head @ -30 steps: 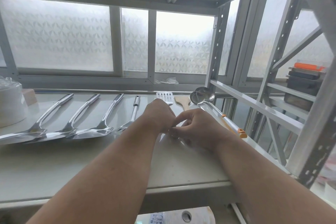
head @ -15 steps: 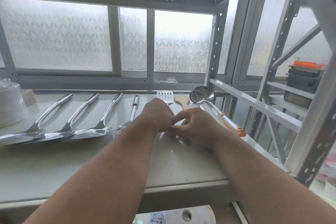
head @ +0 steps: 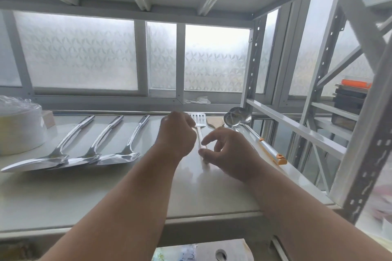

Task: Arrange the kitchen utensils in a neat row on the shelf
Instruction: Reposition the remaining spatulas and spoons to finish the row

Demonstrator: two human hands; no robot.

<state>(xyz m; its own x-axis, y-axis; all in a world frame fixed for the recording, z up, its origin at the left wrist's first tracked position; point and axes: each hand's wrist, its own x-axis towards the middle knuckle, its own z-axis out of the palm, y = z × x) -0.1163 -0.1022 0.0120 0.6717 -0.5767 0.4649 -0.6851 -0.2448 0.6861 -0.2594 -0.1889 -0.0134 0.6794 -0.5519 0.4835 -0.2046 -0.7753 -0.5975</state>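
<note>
On the white shelf (head: 106,193) a slotted spatula (head: 197,119) lies with its head pointing away from me. My left hand (head: 177,133) is curled, its fingertips on the handle just below the head. My right hand (head: 229,152) hovers loosely over the handle's near end, thumb tip resting on it and index finger lifted. Three steel turners (head: 89,146) lie in a slanted row to the left. To the right lie a wooden spatula (head: 214,122) and two steel ladles (head: 237,118) with orange handle tips (head: 281,159). My left hand hides a fourth steel utensil.
A stack of white plates (head: 19,129) stands at the shelf's far left, with a small box behind it. Frosted windows (head: 80,53) close off the back. A metal rack post (head: 252,65) and crossbars stand on the right, with dark trays (head: 347,99) on a further shelf.
My hands, which were pinched together on the spatula handle, have parted. The left one slid up towards the head and the right one loosened its fingers.
</note>
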